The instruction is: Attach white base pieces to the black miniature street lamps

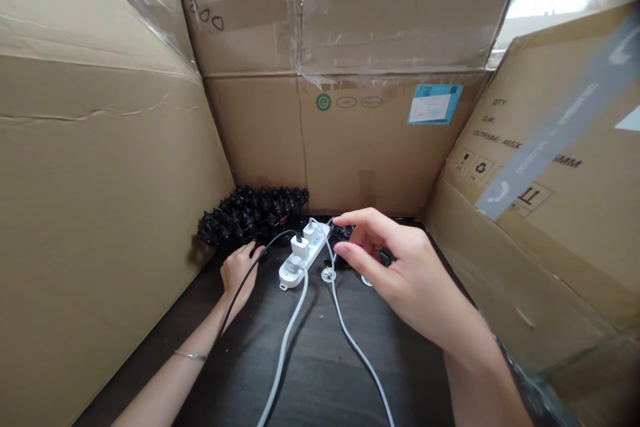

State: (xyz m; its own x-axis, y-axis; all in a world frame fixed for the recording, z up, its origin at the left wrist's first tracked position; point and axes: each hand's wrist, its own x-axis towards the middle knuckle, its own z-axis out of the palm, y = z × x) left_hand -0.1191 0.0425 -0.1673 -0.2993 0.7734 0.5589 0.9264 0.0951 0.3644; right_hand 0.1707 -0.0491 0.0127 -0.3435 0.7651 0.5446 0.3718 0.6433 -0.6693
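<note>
My left hand (240, 271) reaches in at the left, its fingers curled against the dark edge of a bundle of spiky black pieces (253, 217). What those fingers grip is hidden. A thin black cable (243, 282) runs across this hand to a white plug adapter (299, 248) on a white power strip (285, 276). Right of the strip hovers my right hand (390, 253), thumb and index finger apart with nothing between them. Close to its fingertips passes a thin white cable (336, 307) coming from a second white adapter (310, 232).
Large cardboard boxes stand at the left (110, 213), back (360, 153) and right (500, 253). A thick white cord (286, 340) trails toward me over the dark wooden floor (240, 373). Small white round pieces (328, 275) and black items lie beyond the strip.
</note>
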